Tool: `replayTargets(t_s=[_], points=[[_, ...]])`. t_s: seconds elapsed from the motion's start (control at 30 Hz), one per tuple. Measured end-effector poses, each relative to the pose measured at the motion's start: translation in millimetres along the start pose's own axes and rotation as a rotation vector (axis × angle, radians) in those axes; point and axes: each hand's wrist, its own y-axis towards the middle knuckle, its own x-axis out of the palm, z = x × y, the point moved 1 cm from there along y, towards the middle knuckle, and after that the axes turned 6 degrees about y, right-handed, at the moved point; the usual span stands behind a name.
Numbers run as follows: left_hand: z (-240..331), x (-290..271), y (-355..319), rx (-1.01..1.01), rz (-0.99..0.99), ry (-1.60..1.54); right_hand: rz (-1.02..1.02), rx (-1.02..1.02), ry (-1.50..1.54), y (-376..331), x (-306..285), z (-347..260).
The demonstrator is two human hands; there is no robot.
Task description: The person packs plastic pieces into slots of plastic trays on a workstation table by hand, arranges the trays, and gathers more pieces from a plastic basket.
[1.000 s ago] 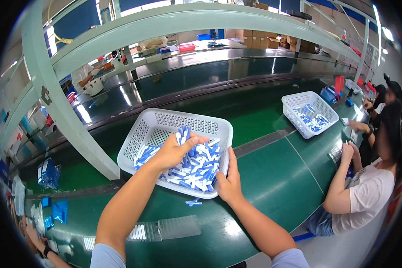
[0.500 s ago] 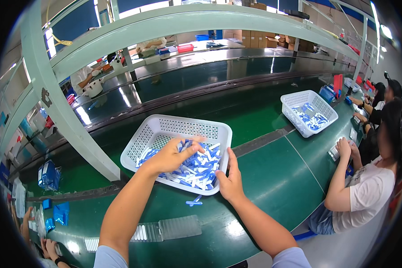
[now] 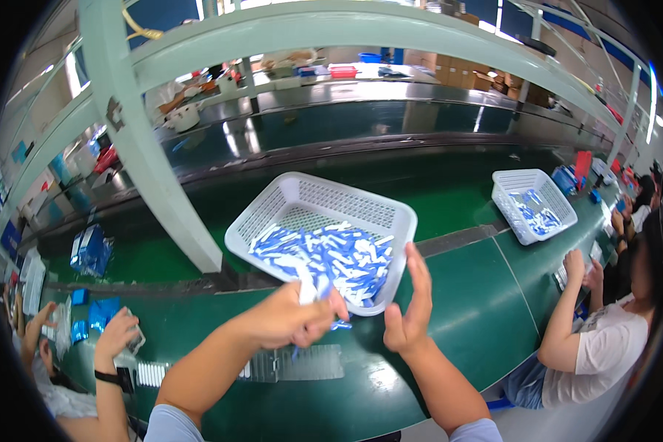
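- At the middle of the green table point(image 3: 464, 295), a white perforated basket point(image 3: 324, 236) sits tilted, its near corner lower, between the person's two hands.
- Inside it lies a loose heap of small blue-and-white packets point(image 3: 331, 258), piled toward the near side.
- Left hand point(image 3: 291, 320): the fingers point(image 3: 324, 309) are curled closed around a few of the packets at the basket's near rim; some blue ends stick out below the fist.
- Right hand point(image 3: 409, 313): the fingers point(image 3: 422, 276) are held straight and together, palm turned toward the basket's near right corner, touching it or just beside it; I cannot tell which. It grips nothing.
- Just below the hands, a clear ridged tray point(image 3: 295, 365) lies flat on the table.
- Farther right, a second white basket point(image 3: 534, 202) with a few blue packets stands on the table, well apart from the first.
- On the right, a seated person in a white shirt point(image 3: 611, 346) rests a hand on the table edge.
- On the left, another person's hand point(image 3: 114, 335), with a dark wrist strap, holds a small clear item; blue packs point(image 3: 88, 250) lie on the table beyond it.
- A pale green frame post point(image 3: 151, 147) rises behind the basket.
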Motion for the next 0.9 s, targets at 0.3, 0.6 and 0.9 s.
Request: replayTargets(t_s=[0.3, 0.6, 0.9], points=[[-64.3, 15.2, -74.5, -0.287, 0.116, 0.009, -0.686, 0.159, 0.663, -35.3, 62.2, -77.5], [-94.4, 11.8, -97.4, -0.105, 0.247, -0.611, -0.719, 0.035, 0.392, -31.7, 68.9, -107.2], [-114.1, 20.8, -93.3, -0.01, 0.235, -0.654, -0.694, 0.095, 0.392, -42.3, 75.0, -102.4]])
